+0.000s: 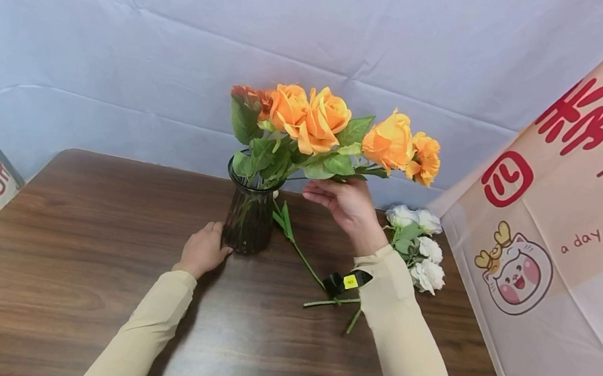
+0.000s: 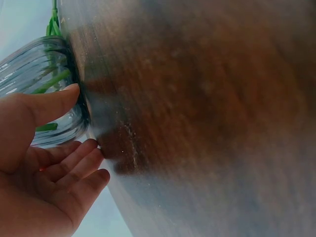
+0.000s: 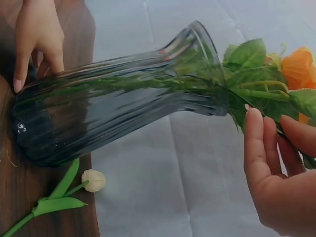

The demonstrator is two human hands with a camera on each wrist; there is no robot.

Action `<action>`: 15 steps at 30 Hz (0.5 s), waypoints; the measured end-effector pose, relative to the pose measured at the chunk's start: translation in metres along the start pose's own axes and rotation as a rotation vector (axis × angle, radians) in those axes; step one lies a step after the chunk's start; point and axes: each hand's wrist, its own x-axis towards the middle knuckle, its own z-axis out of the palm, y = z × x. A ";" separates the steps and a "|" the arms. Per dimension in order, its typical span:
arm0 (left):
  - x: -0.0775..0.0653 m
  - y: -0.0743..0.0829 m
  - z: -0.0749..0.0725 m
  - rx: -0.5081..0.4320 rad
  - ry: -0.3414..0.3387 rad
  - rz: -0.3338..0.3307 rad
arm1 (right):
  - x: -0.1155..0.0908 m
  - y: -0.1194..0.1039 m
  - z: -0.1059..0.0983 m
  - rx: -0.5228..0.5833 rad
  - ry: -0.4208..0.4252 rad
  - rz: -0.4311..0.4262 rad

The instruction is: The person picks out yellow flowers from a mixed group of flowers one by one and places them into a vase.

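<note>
A dark, ribbed glass vase (image 1: 248, 225) stands upright on the table, green stems inside it. Orange roses (image 1: 325, 122) and a reddish flower (image 1: 247, 96) rise above its mouth. My left hand (image 1: 203, 250) holds the vase low at its base, the thumb (image 2: 61, 101) against the glass. Just right of the rim, my right hand (image 1: 351, 208) pinches a thin dark stem (image 3: 269, 123) running from the vase mouth. Over that hand an orange rose (image 1: 389, 141) and an orange carnation (image 1: 424, 159) lean right; leaves hide where their stems lead.
A white tulip (image 3: 94, 180) with green leaves lies on the wooden table (image 1: 78, 262) beside the vase. Farther right is a bunch of white flowers (image 1: 427, 275), its stems (image 1: 330, 303) passing under my right forearm. Pale cloth (image 1: 184, 47) hangs behind the table.
</note>
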 end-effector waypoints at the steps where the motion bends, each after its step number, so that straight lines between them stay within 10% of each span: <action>1: 0.000 0.000 0.000 0.000 -0.001 -0.001 | 0.001 0.001 0.001 -0.016 -0.003 -0.001; 15: 0.001 0.000 0.000 0.025 0.003 0.005 | 0.009 0.012 0.012 -0.102 -0.022 0.025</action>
